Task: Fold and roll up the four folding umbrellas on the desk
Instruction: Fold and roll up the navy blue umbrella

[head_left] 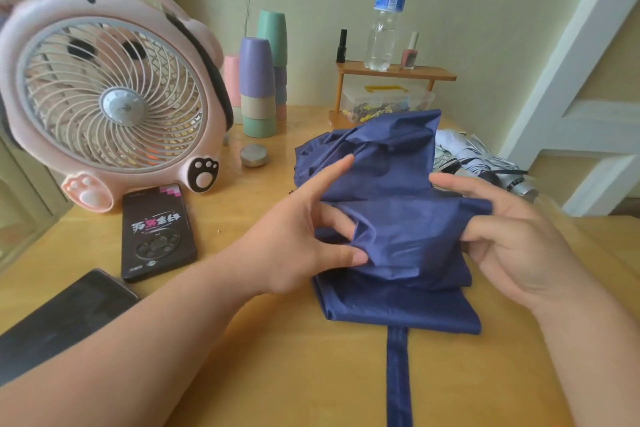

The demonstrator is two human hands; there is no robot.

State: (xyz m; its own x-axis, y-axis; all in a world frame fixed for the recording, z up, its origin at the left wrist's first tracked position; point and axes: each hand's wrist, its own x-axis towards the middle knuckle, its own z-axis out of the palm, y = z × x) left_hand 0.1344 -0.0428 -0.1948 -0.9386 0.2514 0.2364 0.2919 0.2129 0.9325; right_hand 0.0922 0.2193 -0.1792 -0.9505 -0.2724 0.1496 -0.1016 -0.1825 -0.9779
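Note:
A navy blue folding umbrella (398,246) lies loose on the wooden desk (277,357), its canopy bunched in folds and its strap (398,378) trailing toward me. My left hand (298,239) pinches a fold of the canopy on its left side between thumb and curled fingers, the index finger stretched over the fabric. My right hand (512,236) grips the same fold at its right end, fingers tucked under the cloth. Behind the blue canopy, at the right, lies a white and black umbrella (474,159), partly hidden.
A pink desk fan (110,94) stands at the left, with a black box (157,232) and a dark phone (59,319) in front of it. Stacked cups (258,87), a small round tin (254,155), and a wooden rack (394,73) holding bottles line the back.

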